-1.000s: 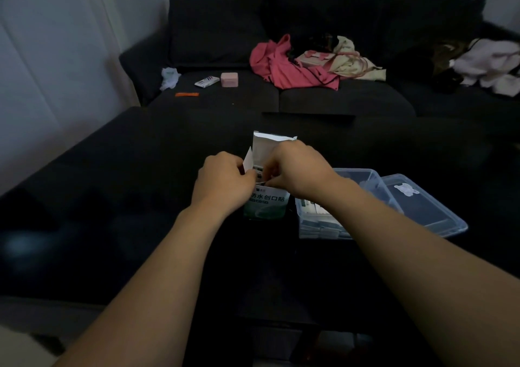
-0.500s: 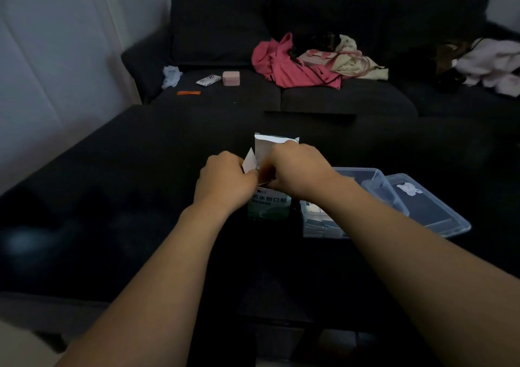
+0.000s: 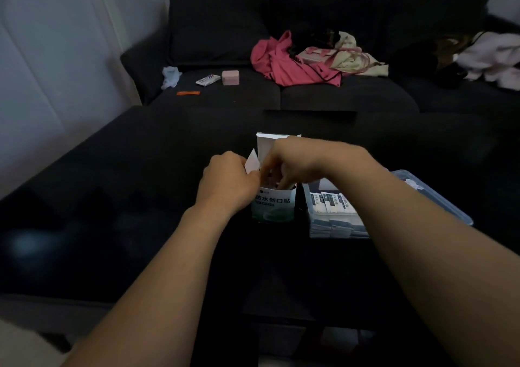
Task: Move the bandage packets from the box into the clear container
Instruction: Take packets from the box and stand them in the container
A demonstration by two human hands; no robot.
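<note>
Right hand [image 3: 295,161] fingers [image 3: 282,182] dip into open box [image 3: 274,206]; their tips and the box contents are hidden. Left hand [image 3: 228,181] covers the box's near-left corner (grip unclear). Right forearm blocks most of clear container [image 3: 334,214]. Packets [image 3: 332,203] print too small, perhaps blurred.

A dark, glossy counter [image 3: 118,186] fills the near part of the view and carries three things close together near its middle. A white and green box [image 3: 274,205] stands upright with its top flaps open. Just beside it on the right sits a clear container [image 3: 334,217] with bandage packets [image 3: 332,202] stacked inside. The container's clear lid [image 3: 439,197] lies flat to its right.
</note>
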